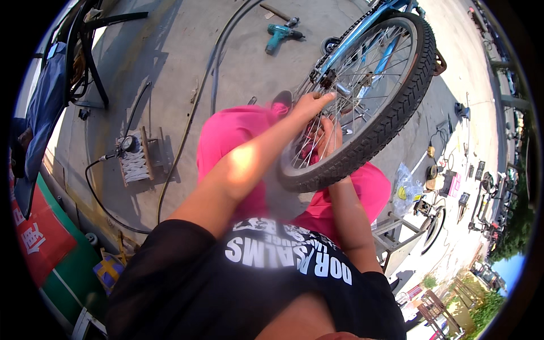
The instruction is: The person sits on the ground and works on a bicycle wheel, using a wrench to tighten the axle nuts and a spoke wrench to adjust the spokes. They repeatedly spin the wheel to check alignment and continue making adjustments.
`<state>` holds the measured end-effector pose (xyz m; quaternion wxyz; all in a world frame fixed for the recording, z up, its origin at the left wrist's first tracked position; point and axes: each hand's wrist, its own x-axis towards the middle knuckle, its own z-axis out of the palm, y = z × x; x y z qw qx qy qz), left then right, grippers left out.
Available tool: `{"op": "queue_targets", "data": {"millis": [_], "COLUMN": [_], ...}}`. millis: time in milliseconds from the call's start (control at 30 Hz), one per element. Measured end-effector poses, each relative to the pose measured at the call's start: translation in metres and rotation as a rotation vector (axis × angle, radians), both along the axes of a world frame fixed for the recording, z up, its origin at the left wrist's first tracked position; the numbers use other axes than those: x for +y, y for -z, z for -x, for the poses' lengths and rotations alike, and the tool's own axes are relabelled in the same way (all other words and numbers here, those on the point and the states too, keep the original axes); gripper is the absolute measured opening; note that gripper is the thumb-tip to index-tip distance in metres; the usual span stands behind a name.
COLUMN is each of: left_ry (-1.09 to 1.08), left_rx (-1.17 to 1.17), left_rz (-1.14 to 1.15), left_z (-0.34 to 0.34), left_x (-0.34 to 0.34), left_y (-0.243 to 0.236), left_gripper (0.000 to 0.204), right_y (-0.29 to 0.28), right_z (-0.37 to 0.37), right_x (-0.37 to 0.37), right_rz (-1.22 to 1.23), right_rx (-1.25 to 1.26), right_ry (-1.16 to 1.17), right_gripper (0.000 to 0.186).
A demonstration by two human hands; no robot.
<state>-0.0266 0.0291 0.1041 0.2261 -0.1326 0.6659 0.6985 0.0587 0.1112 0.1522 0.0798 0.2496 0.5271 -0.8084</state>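
A bicycle wheel (416,85) with a knobby black tyre and thin metal spokes leans toward me, fitted to a light-blue bicycle frame (343,54). My left hand (313,105) is at the spokes just below the hub. Its thumb lies along them, and the other fingers curl out of sight. My right forearm passes under the tyre, and my right hand (330,137) shows through the wheel. Its fingers are bent close together among the spokes; what they pinch is too small to make out. The chain (362,22) runs along the frame.
A teal cordless drill (279,37) and a hammer-like tool (280,14) lie on the concrete. Left are a hose (187,124) and a foot pump with a gauge (133,153). A plastic bag (405,190), a metal stand (396,229) and scattered tools lie right.
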Motion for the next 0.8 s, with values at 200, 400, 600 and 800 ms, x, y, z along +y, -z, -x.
{"op": "queue_targets", "data": {"millis": [200,400,600,800], "left_ry": [-0.254,-0.018,0.165,0.166], "left_rx": [-0.066,-0.202,-0.181,-0.271], "left_rz": [-0.214,-0.019,0.181,0.046], "left_z": [0.019,0.078,0.1,0.1], "left_x": [-0.033,-0.049,-0.046,-0.051], "left_y": [-0.024,-0.002,0.01,0.01], "left_gripper": [0.032,0.034,0.036,0.029], "right_y": [-0.005,0.02,0.026,0.028], "right_z": [0.003,0.004,0.008,0.011], "right_x": [0.002,-0.001,0.007,0.009], "right_rz": [0.11,0.012,-0.005,-0.04], "right_rx": [-0.029,-0.073,-0.1,-0.139], "right_ry": [0.002,0.118,0.067,0.047], "right_gripper": [0.03,0.028,0.03,0.032]}}
